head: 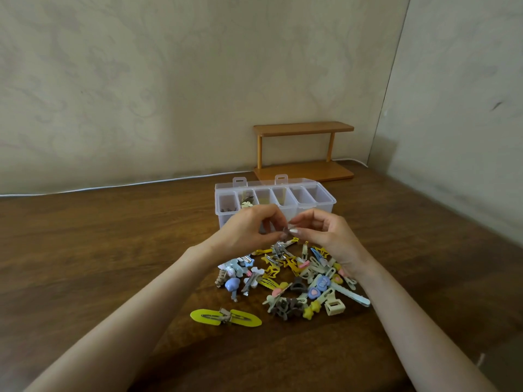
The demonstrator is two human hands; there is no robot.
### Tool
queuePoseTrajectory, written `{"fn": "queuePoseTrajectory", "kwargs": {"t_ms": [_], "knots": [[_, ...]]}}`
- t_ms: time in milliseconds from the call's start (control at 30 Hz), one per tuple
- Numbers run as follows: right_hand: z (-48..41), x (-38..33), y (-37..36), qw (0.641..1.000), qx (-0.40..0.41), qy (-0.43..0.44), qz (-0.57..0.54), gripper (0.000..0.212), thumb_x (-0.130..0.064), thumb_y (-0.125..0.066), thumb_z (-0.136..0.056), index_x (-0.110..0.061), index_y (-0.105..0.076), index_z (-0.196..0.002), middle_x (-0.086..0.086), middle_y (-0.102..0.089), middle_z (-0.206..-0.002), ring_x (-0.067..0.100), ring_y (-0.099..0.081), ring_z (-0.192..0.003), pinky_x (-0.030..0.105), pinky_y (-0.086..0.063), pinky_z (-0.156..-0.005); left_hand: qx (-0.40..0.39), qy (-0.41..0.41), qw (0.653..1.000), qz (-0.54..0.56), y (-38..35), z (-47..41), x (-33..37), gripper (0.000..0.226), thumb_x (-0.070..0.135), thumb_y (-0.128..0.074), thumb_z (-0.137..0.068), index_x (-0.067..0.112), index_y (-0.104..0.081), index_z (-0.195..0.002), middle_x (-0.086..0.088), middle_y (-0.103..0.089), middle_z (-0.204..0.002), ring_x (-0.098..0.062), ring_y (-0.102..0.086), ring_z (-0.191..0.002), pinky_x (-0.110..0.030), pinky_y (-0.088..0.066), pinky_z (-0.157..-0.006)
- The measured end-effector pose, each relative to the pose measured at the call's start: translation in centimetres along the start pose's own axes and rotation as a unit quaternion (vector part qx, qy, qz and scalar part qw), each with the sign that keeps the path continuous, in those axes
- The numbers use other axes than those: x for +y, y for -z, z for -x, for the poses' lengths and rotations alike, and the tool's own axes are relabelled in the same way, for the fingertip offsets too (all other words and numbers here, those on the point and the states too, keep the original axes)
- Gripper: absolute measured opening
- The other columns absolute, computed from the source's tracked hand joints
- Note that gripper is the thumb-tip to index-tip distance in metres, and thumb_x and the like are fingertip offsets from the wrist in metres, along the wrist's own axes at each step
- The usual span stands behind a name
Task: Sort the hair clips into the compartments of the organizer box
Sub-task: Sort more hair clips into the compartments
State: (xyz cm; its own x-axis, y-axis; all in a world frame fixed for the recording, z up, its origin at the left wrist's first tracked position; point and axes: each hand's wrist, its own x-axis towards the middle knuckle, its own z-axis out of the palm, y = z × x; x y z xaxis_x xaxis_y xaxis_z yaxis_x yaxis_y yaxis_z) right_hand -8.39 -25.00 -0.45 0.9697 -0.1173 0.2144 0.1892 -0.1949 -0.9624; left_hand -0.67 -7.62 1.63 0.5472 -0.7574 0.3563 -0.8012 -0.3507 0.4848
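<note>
A clear plastic organizer box (325,206) stands open on the brown table, its row of compartments facing me. Brown clips lie in its leftmost compartment, and brown and pale clips in the one beside it. In front of the box, my left hand (249,230) and my right hand (325,233) meet above the table, both pinching one small brown hair clip (286,231) between their fingertips. Below the hands spreads a pile of hair clips (294,281) in yellow, blue, beige, brown and pink. A long yellow-green clip (223,317) lies apart at the pile's near left.
A small wooden two-tier shelf (304,149) stands against the wall behind the box. A white cable (113,186) runs along the table's back edge. The wall meets a corner at the right, close to the table's right side.
</note>
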Motion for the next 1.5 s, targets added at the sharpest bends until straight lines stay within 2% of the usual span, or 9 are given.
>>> {"fn": "queuePoseTrajectory", "kwargs": {"t_ms": [200, 333, 600, 767, 1033, 1233, 1367, 1433, 1500], "knots": [[0.1, 0.1, 0.2, 0.999, 0.001, 0.006, 0.049, 0.008, -0.009, -0.068, -0.083, -0.016, -0.067, -0.087, -0.003, -0.067, -0.082, 0.004, -0.063, -0.074, 0.019, -0.049, -0.069, 0.151, 0.082, 0.985, 0.004, 1.1, -1.4, -2.4, 0.011, 0.021, -0.067, -0.082, 0.022, -0.058, -0.088, 0.012, -0.058, -0.082, -0.002, -0.053, -0.073, -0.016, -0.042, -0.063], [-0.1, 0.3, 0.3, 0.997, 0.0, 0.01, 0.071, 0.004, -0.012, -0.067, -0.084, -0.017, -0.068, -0.085, 0.001, -0.067, -0.082, 0.014, -0.062, -0.077, 0.027, -0.051, -0.074, 0.175, 0.11, 0.978, -0.031, 0.9, -3.6, -4.3, 0.011, 0.027, -0.067, -0.082, 0.024, -0.058, -0.087, 0.009, -0.061, -0.084, -0.001, -0.052, -0.07, -0.026, -0.046, -0.071], [0.1, 0.1, 0.8, 0.996, -0.02, 0.017, 0.081, 0.004, -0.013, -0.07, -0.082, -0.015, -0.069, -0.085, 0.001, -0.068, -0.083, 0.013, -0.062, -0.079, 0.024, -0.052, -0.074, 0.176, 0.122, 0.976, -0.048, 0.8, -4.7, -5.2, 0.02, 0.028, -0.062, -0.086, 0.017, -0.061, -0.102, 0.003, -0.064, -0.1, -0.007, -0.054, -0.076, -0.028, -0.049, -0.074], [0.5, -0.9, 1.5, 0.985, -0.128, -0.006, 0.118, 0.006, -0.014, -0.07, -0.081, -0.014, -0.069, -0.087, -0.001, -0.068, -0.085, 0.008, -0.063, -0.079, 0.02, -0.051, -0.072, 0.17, 0.1, 0.978, -0.064, 1.2, -2.4, -4.8, 0.013, 0.023, -0.062, -0.086, 0.02, -0.062, -0.099, 0.009, -0.063, -0.094, -0.011, -0.057, -0.083, -0.036, -0.052, -0.081], [1.0, -1.1, 1.4, 0.927, -0.261, -0.062, 0.263, 0.021, -0.02, -0.079, -0.072, -0.029, -0.069, -0.088, -0.007, -0.059, -0.095, 0.007, -0.052, -0.082, 0.025, -0.046, -0.074, 0.139, 0.029, 0.988, -0.064, 0.1, 1.6, -2.2, 0.01, 0.018, -0.06, -0.087, 0.021, -0.061, -0.097, 0.009, -0.061, -0.095, -0.004, -0.056, -0.083, -0.018, -0.047, -0.07], [0.9, -0.9, 0.9, 0.921, -0.237, -0.044, 0.305, 0.014, -0.02, -0.077, -0.075, -0.029, -0.068, -0.079, -0.01, -0.059, -0.091, 0.012, -0.057, -0.085, 0.029, -0.05, -0.075, 0.151, -0.009, 0.987, -0.058, -1.0, 2.3, -1.9, 0.009, 0.013, -0.061, -0.086, 0.016, -0.063, -0.095, 0.005, -0.063, -0.093, -0.007, -0.055, -0.083, -0.019, -0.048, -0.068], [0.7, -0.7, 0.7, 0.93, -0.211, -0.034, 0.298, 0.01, -0.019, -0.076, -0.077, -0.025, -0.068, -0.077, -0.006, -0.063, -0.088, 0.006, -0.057, -0.077, 0.026, -0.049, -0.07, 0.159, -0.012, 0.985, -0.06, -1.8, 2.7, -2.3, 0.01, 0.012, -0.06, -0.087, 0.018, -0.062, -0.094, 0.007, -0.062, -0.093, 0.0, -0.053, -0.081, -0.011, -0.043, -0.067], [0.6, -0.6, 0.8, 0.943, -0.181, -0.029, 0.278, 0.008, -0.018, -0.075, -0.078, -0.022, -0.068, -0.078, -0.006, -0.063, -0.086, 0.0, -0.058, -0.074, 0.019, -0.047, -0.067, 0.174, -0.014, 0.983, -0.053, -2.1, 3.0, -2.4, 0.012, 0.009, -0.059, -0.087, 0.017, -0.062, -0.094, 0.01, -0.059, -0.093, 0.003, -0.052, -0.081, -0.007, -0.042, -0.07], [0.4, -0.4, 0.8, 0.966, -0.134, -0.017, 0.22, 0.006, -0.016, -0.074, -0.079, -0.019, -0.068, -0.079, 0.0, -0.066, -0.086, 0.006, -0.063, -0.079, 0.023, -0.053, -0.072, 0.183, -0.012, 0.982, -0.054, -2.4, 3.2, -2.5, 0.013, 0.007, -0.058, -0.087, 0.017, -0.062, -0.094, 0.012, -0.056, -0.093, 0.003, -0.051, -0.082, -0.005, -0.041, -0.07]]}}
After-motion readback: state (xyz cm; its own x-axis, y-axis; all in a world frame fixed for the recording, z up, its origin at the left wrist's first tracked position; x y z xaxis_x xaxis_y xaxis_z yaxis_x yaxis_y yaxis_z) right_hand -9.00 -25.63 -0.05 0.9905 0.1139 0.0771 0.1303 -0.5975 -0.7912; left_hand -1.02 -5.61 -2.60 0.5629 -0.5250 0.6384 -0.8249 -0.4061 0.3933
